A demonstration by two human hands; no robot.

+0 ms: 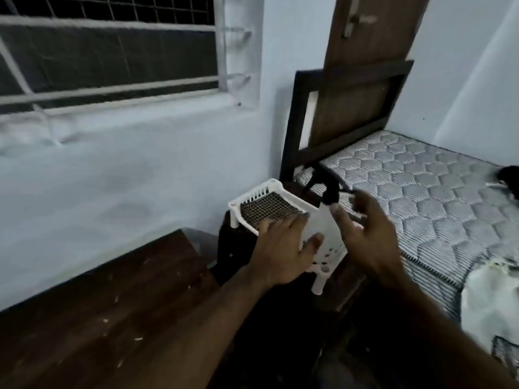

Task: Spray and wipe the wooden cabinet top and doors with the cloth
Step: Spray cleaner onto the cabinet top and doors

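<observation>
While both hands reached toward the white basket (269, 189), we recorded the following positions. Our left hand (280, 248) lay flat with fingers spread over the basket's near rim, palm down, touching the checkered cloth (266, 210) that lay inside the basket; the hand was not closed on it. Our right hand (368, 234) hovered just beside the spray bottle (323, 220), fingers curled loosely and apart, grasping nothing. The bottle stood upright at the basket's right side, its black trigger head (325, 183) above the white body; we could not tell whether it stood inside the basket or against it. The basket sat on a dark stand beside the bed's mattress (421, 186). The wooden cabinet top (106, 304) occupied the lower left, near the basket, its surface speckled with pale marks.
</observation>
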